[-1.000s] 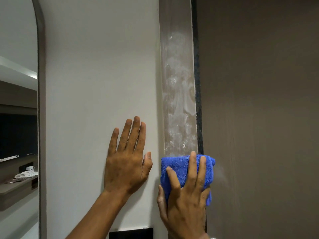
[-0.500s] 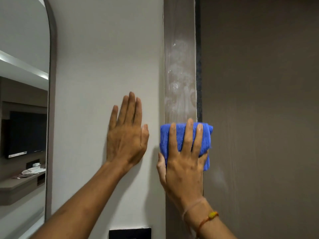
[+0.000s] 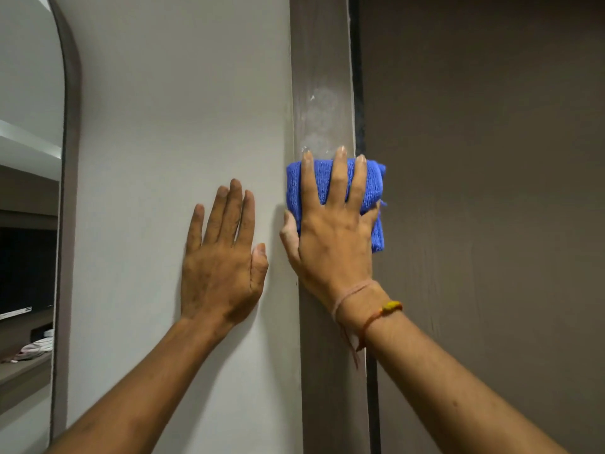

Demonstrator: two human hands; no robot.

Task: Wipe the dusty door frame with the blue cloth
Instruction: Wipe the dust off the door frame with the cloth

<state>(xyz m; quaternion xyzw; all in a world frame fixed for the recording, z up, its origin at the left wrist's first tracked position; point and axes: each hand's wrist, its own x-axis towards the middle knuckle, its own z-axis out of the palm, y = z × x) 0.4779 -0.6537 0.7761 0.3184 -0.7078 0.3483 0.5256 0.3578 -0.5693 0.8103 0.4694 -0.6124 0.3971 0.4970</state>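
A grey-brown door frame (image 3: pixel 322 60) runs vertically through the middle of the view. White dust smears it just above the folded blue cloth (image 3: pixel 373 188). My right hand (image 3: pixel 330 237) presses the cloth flat against the frame, fingers spread over it and pointing up. Below the cloth the frame looks clean. My left hand (image 3: pixel 222 260) lies flat and open on the white wall (image 3: pixel 180 109), just left of the frame, holding nothing.
The brown door (image 3: pixel 491 191) fills the right side, with a dark gap beside the frame. At the far left stands a rounded mirror (image 3: pixel 29 191) with a grey rim, reflecting a room and a shelf.
My right hand has slid the blue cloth upward along the frame, leaving less dust showing above it. The left hand has stayed flat on the wall.
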